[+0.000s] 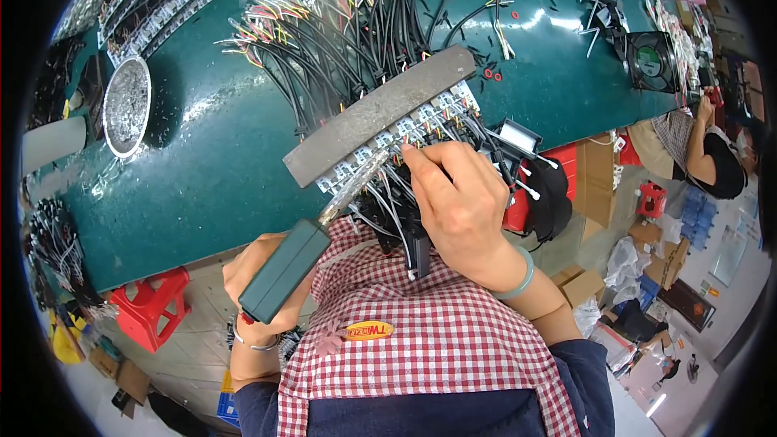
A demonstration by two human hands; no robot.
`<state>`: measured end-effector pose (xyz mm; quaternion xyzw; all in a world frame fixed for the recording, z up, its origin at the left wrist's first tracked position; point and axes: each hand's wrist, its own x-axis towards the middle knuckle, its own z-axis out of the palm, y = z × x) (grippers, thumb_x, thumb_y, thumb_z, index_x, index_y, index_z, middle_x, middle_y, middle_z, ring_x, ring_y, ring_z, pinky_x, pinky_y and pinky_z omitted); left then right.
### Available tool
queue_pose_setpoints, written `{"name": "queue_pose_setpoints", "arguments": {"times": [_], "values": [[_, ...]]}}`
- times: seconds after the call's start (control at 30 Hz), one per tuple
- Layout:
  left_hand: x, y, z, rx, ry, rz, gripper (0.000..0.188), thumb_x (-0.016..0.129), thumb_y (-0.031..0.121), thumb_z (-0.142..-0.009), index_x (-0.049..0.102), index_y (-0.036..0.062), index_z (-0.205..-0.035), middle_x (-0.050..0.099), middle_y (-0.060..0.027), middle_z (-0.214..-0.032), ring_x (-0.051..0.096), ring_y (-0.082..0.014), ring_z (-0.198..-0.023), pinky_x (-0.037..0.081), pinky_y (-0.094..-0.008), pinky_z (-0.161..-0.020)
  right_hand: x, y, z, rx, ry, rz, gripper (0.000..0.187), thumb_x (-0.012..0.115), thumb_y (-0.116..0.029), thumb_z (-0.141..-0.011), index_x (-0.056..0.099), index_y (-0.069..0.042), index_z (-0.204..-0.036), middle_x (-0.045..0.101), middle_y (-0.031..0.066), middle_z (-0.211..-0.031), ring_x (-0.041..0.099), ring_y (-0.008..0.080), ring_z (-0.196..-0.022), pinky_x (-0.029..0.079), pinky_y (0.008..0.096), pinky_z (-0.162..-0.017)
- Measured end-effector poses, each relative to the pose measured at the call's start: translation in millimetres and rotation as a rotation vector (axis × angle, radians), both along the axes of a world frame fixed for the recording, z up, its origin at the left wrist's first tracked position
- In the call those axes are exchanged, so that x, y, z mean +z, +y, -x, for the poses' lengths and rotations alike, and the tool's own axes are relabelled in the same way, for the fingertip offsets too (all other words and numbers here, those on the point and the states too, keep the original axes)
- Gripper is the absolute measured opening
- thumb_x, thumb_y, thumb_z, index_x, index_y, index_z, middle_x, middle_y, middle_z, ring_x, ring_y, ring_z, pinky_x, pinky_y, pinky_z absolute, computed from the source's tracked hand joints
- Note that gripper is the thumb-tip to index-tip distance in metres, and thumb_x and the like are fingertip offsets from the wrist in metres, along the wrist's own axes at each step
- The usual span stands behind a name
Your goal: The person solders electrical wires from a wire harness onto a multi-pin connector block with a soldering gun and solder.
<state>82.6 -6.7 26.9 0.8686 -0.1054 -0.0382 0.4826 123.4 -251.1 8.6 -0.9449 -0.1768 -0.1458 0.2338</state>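
My left hand (pixel 251 271) is wrapped round the dark green boxy handle of a soldering iron (pixel 286 271). Its silvery, crusted shaft points up and right, the tip at a row of small circuit boards (pixel 340 174). At the same spot, the thumb and fingers of my right hand (pixel 465 206) pinch a thin wire against the boards. A long grey bar (pixel 380 117) lies slantwise along the far side of the row. Coloured wire ends and black cables run off the boards toward me, some with black housings (pixel 418 252) hanging over the table edge.
Many black cables with stripped ends (pixel 324 24) fan out behind the bar. A round metal bowl (pixel 128 105) stands left, and board strips (pixel 174 12) lie beyond it. A black fan (pixel 651 61) sits far right. Red stools (pixel 154 307) are below; another person (pixel 712 154) sits at right.
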Motion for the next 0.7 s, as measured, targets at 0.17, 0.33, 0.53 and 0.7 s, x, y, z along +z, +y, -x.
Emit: {"name": "queue_pose_setpoints", "arguments": {"times": [0.17,0.33,0.53,0.7], "values": [[-3,2,-1,-0.005,0.033,0.021,0.024,0.07,-0.001,-0.059,0.068,-0.0042,-0.083,0.066,-0.0144,-0.08,0.067,-0.0278,-0.069,0.052,-0.0318,-0.06,1,2,0,-0.034,0.004,-0.026,0.026,0.072,0.003,-0.071,0.07,-0.002,-0.096,0.059,0.006,-0.08,0.058,0.021,-0.066,0.044,0.0329,-0.056],[-5,4,-2,-0.054,-0.037,-0.014,0.022,0.07,0.0,-0.058,0.066,-0.004,-0.079,0.065,-0.0148,-0.078,0.066,-0.0274,-0.065,0.051,-0.0312,-0.057,2,3,0,-0.033,-0.002,-0.019,0.026,0.072,0.003,-0.07,0.069,-0.001,-0.096,0.059,0.0059,-0.08,0.058,0.021,-0.066,0.044,0.0332,-0.056],[5,3,4,0.075,-0.041,-0.061,0.018,0.071,0.001,-0.06,0.065,-0.0037,-0.077,0.065,-0.0145,-0.076,0.065,-0.0267,-0.063,0.05,-0.0312,-0.057,3,5,2,-0.032,0.008,-0.006,0.027,0.071,0.003,-0.071,0.069,-0.002,-0.097,0.058,0.0061,-0.08,0.058,0.0212,-0.066,0.045,0.0334,-0.056],[-5,29,21,0.429,-0.146,-0.103,0.024,0.077,0.012,-0.062,0.066,0.0,-0.08,0.063,-0.011,-0.07,0.063,-0.0244,-0.06,0.05,-0.031,-0.057,0,2,1,-0.042,0.011,0.007,0.027,0.071,0.003,-0.071,0.069,-0.002,-0.097,0.058,0.0062,-0.08,0.058,0.0213,-0.066,0.045,0.0332,-0.056]]}}
